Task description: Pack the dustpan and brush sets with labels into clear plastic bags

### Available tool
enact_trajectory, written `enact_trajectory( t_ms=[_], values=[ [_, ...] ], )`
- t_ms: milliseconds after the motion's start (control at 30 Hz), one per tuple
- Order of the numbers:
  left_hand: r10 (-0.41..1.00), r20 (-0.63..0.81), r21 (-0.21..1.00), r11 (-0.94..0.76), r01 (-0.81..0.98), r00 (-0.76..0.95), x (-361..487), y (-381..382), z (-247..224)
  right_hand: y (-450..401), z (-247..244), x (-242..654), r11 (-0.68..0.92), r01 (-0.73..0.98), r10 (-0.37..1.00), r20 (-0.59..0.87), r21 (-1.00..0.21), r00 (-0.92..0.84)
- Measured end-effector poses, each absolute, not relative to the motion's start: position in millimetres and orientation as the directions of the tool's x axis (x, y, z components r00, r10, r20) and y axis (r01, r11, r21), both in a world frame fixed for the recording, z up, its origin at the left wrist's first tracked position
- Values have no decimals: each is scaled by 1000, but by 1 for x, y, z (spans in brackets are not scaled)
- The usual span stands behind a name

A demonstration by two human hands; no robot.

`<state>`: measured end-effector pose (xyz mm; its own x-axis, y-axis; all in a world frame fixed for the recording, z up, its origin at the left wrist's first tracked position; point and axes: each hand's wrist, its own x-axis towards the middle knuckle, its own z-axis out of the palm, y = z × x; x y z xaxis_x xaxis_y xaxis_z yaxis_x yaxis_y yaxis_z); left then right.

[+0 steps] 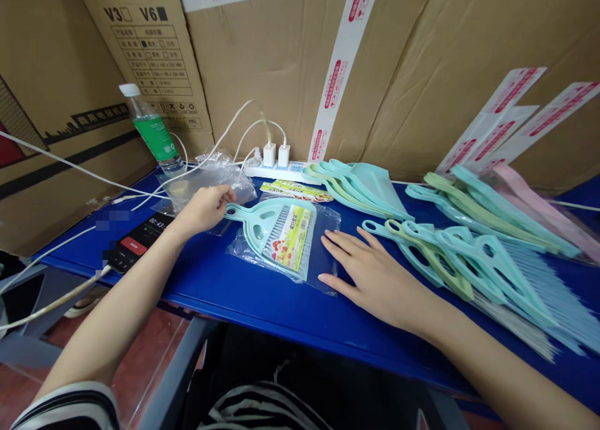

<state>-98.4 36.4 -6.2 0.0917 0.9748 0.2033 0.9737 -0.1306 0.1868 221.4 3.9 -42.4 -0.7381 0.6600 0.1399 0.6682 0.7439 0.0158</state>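
Note:
A light-green dustpan point(252, 220) lies on the blue table with a blue-bristled brush point(305, 242) and a yellow-green printed card point(291, 236) on it. A clear plastic bag point(330, 220) surrounds this set, its loose edge reaching to the right. My left hand point(206, 210) is closed at the end of the dustpan's handle, fingers curled; the exact grip is partly hidden. Flat and spread, my right hand point(370, 274) rests over the right edge of the bag, fingertips beside the bristles.
Stacked dustpans point(360, 183) stand behind, with several loose brushes point(492, 280) at right and wrapped sets point(506, 211) beyond. More printed cards point(300, 191) lie near a power strip point(297, 172). Empty bags point(210, 177), a bottle point(154, 133) and a phone point(135, 245) are left.

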Motion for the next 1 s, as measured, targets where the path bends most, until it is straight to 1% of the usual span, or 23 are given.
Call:
enact_trajectory(
  t_ms=[100,200,300,367,467,600,733,833,900,1000],
  values=[
    [970,216,151,-141,978,107,-98,36,-6,2,-40,220,746,664,656,124,42,-745],
    [953,264,107,-184,977,150,-98,36,-6,1,-40,221,755,651,640,126,85,-758],
    [899,325,76,-333,940,293,-94,36,-6,1,-38,221,764,636,614,179,111,-769],
    [846,352,77,-452,888,400,-90,34,-6,0,-35,221,763,636,605,220,115,-765],
    [779,338,136,-596,791,528,-82,30,-7,-1,-28,220,747,656,621,238,110,-747],
    [698,268,286,-715,638,664,-73,23,-6,0,-22,220,701,710,679,246,66,-692],
    [632,235,390,-757,524,739,-69,19,-4,11,-24,224,613,790,747,334,-13,-574],
    [582,211,436,-775,457,786,-68,18,-3,24,-33,227,627,777,730,391,-54,-561],
    [577,191,460,-767,447,794,-68,17,-4,31,-40,229,648,758,721,382,-75,-579],
    [583,170,473,-755,454,794,-67,16,-4,38,-46,229,669,736,725,312,-103,-615]
  ],
)
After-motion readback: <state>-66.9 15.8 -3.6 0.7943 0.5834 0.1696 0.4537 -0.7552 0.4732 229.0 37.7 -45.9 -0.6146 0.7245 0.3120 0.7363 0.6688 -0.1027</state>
